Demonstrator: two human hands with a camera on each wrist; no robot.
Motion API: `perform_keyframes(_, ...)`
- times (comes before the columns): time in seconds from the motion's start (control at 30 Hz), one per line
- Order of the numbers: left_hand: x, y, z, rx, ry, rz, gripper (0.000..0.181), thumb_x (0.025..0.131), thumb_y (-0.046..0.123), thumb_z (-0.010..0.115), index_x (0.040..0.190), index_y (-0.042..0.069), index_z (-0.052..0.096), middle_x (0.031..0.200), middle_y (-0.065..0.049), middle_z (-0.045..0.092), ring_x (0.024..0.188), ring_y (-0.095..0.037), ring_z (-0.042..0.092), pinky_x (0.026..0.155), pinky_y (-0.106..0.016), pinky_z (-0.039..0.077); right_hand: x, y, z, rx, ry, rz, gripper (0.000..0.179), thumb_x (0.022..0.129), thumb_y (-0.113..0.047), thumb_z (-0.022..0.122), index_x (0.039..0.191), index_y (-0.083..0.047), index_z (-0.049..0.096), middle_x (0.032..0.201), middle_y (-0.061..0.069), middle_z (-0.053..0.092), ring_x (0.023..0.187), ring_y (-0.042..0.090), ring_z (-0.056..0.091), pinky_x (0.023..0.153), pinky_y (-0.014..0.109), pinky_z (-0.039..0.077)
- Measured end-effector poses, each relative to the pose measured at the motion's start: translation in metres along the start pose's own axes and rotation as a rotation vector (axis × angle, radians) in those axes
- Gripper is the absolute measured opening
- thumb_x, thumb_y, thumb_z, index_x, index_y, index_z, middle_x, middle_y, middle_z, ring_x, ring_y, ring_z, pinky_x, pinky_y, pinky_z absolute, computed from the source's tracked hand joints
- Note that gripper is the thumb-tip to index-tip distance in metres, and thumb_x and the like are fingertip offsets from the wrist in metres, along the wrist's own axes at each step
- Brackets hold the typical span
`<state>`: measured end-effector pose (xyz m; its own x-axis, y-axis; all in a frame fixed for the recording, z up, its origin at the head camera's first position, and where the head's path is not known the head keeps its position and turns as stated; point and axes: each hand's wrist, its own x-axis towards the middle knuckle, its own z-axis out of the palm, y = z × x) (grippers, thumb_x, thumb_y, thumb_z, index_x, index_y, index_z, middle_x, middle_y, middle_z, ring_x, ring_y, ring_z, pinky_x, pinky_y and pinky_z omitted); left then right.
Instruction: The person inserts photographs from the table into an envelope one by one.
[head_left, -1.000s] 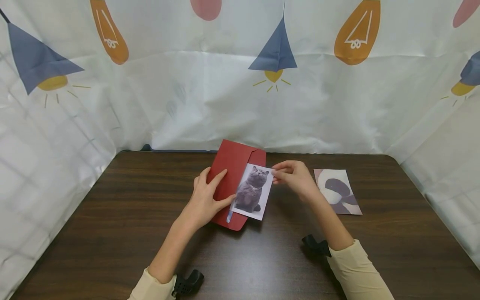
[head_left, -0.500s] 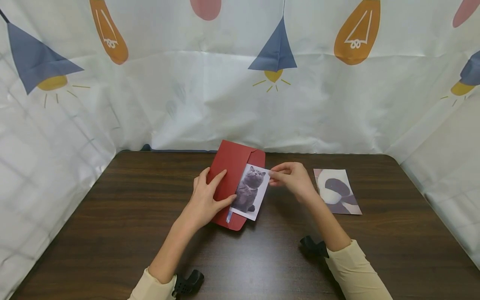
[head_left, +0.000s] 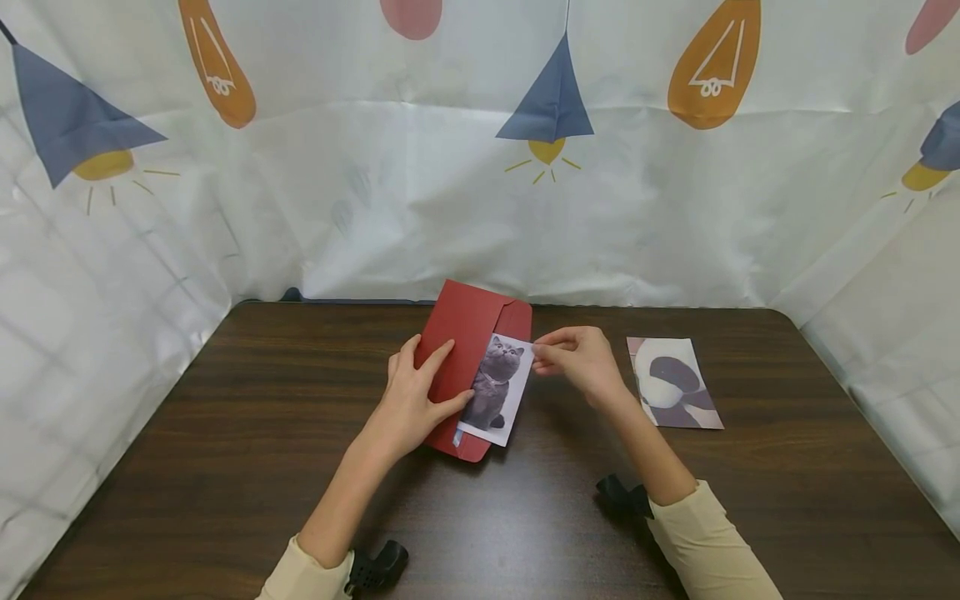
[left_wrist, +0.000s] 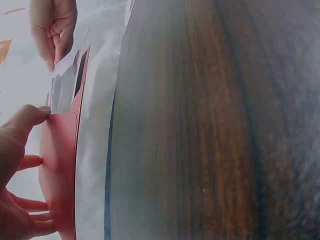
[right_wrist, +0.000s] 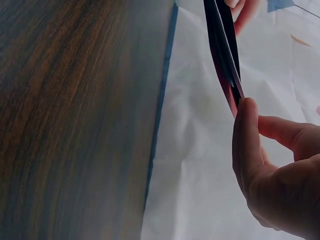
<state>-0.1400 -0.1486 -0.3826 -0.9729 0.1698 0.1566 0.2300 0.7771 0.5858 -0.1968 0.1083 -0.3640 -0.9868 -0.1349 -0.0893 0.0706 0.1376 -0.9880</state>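
Observation:
A red envelope [head_left: 463,325] lies tilted on the table with its flap side to the right. My left hand [head_left: 411,402] rests on it, fingers spread and thumb at the pocket's opening edge. In the left wrist view several fingertips press the red envelope [left_wrist: 59,150]. A cat photo [head_left: 495,387] overlaps the envelope's right part, its left side at the opening. With thumb and fingertips, my right hand [head_left: 585,362] pinches the photo's upper right edge. A small bluish corner [head_left: 457,437] shows at the envelope's lower opening, below the photo.
To the right, a second picture card [head_left: 675,385] with a dark and white pattern lies flat on the dark wooden table [head_left: 247,433]. Behind the table hangs a white printed curtain [head_left: 465,217]. Black camera mounts [head_left: 378,567] are at both wrists.
The cat photo has slid left and slightly down, further toward the envelope's opening, with my right hand following. My left hand and the envelope have hardly moved.

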Motion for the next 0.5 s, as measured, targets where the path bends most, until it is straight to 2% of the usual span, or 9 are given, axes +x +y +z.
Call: perform_keyframes(0.5,-0.0021,0.0034,0.0025,-0.008,0.006,0.012,0.077,0.089,0.026,0.084,0.156,0.007,0.050,0.162,-0.029,0.027,0.142,-0.047,0.032,0.093,-0.058,0.060,-0.0019,0.0006,0.0053,-0.015,0.012,-0.003,0.022,0.098,0.002,0.070,0.113,0.019,0.070,0.085,0.017,0.077,0.065,0.010,0.073,0.078,0.040,0.065)
